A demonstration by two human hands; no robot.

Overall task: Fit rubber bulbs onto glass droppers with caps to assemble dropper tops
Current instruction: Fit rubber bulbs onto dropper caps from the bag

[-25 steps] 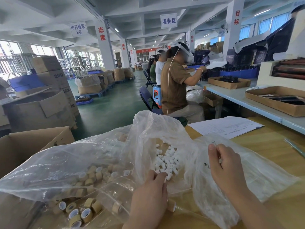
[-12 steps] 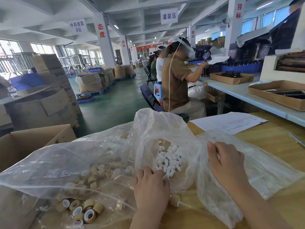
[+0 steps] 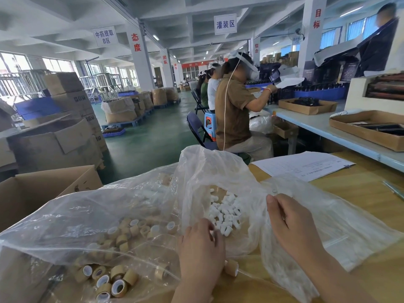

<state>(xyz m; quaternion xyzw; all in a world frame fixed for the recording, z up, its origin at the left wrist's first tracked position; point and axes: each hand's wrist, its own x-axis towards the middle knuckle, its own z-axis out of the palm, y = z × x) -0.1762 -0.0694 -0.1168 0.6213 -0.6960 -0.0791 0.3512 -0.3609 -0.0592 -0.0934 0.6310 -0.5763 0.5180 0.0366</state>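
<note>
Left hand (image 3: 201, 246) is at white bulbs (image 3: 225, 213), lower centre: pinch only one. Its grip, also of right hand (image 3: 290, 224), I cannot tell.

Left hand (image 3: 202, 248) knuckles up, fingers curled; right hand (image 3: 293, 228) alongside, fingers curled downward

Large factory hall. Floor (image 3: 157, 136) painted green, bare down the middle aisle. Ceiling (image 3: 196, 9) white, ribbed with concrete beams; strip lights (image 3: 155, 37) lit. White pillars (image 3: 140, 62) carry red characters; two white signs (image 3: 225, 24) hang from the beams. Windows (image 3: 13, 62) line the far left wall, with more windows high at far right; daylight is strong. Cardboard boxes (image 3: 54, 141) are stacked at left, some on blue pallets (image 3: 122, 123). Wooden bench (image 3: 360, 189) near right; a pale blue bench (image 3: 317, 125) runs beyond it, with seated workers (image 3: 234, 110), a folding chair (image 3: 194, 123) and a blue stool (image 3: 209, 123).
</note>
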